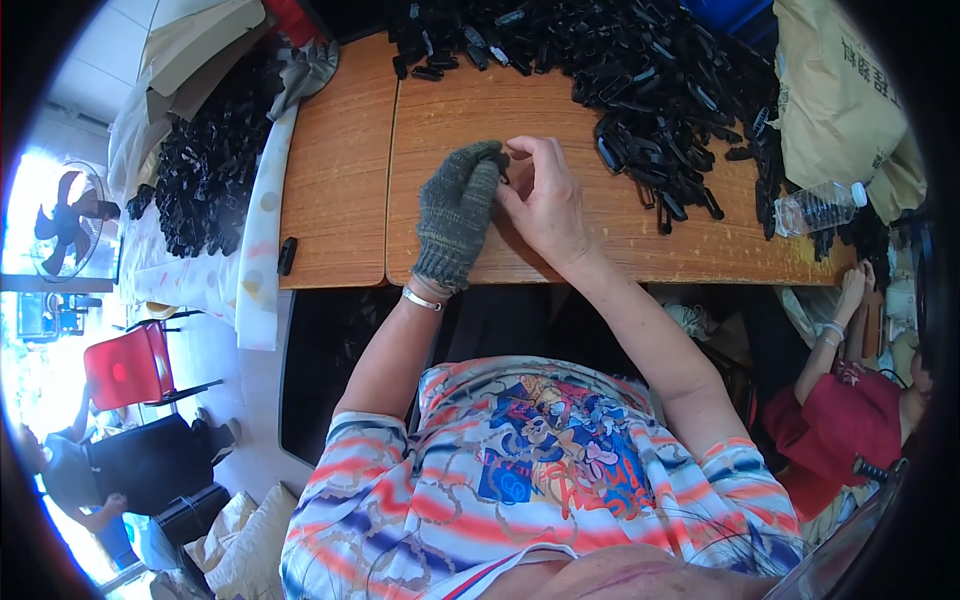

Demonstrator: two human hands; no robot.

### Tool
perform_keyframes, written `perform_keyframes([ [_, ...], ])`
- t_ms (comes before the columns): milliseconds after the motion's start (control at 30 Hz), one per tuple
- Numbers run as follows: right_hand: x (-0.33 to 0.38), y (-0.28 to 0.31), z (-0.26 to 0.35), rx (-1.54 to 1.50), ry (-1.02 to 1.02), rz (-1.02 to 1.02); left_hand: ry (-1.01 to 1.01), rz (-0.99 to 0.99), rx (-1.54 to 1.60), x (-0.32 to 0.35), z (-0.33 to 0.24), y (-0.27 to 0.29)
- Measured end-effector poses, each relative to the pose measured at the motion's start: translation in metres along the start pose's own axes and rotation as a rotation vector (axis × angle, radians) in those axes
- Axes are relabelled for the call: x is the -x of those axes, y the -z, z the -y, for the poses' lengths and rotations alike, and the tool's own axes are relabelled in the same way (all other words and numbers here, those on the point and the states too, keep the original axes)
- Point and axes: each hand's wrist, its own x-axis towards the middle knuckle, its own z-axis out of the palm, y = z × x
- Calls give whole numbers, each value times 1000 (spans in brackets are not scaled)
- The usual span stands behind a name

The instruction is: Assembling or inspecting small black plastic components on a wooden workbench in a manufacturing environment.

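Above the near part of the wooden table, my left hand [455,215] wears a dark grey-green knit glove. Its fingers are closed round a small black plastic part [503,172], and only a bit of that part shows. My bare right hand [549,205] meets it from the right, thumb and forefinger bent in a pinch against the glove's fingertips. Whatever lies between those right fingers is mostly hidden. Across the far right of the table spreads a big heap of similar black plastic parts [640,75], some distance from both hands.
A single black part [287,256] lies at the table's [335,170] near left edge. More fill a heap [205,170] on the left. At right are a clear plastic bottle [815,210], a brown paper sack [835,95] and a person in red [850,420]. A fan [70,220] stands far left.
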Motion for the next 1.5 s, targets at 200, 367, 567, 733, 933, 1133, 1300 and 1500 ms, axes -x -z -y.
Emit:
perform_keyframes([
  [200,14,-16,-2,-158,-66,140,-205,111,30,0,16,12],
  [367,20,-34,7,-282,-110,125,-139,98,-65,4,17,30],
  [567,20,-33,24,-310,-107,478,-129,-56,-646,30,-9,102],
  [733,25,-33,11,-331,-200,497,-227,-268,-1527,34,-22,187],
  [933,24,-35,6,-404,-255,505,-69,-187,-1618,66,-13,210],
  [1133,29,-39,-2,-487,-259,490,-82,-284,-1501,143,-23,229],
  [1300,26,-32,3,-428,-216,505,-257,-459,-1211,118,-36,199],
  [1500,36,-8,11,-450,-320,544,-414,-227,-1073,-17,-22,130],
])
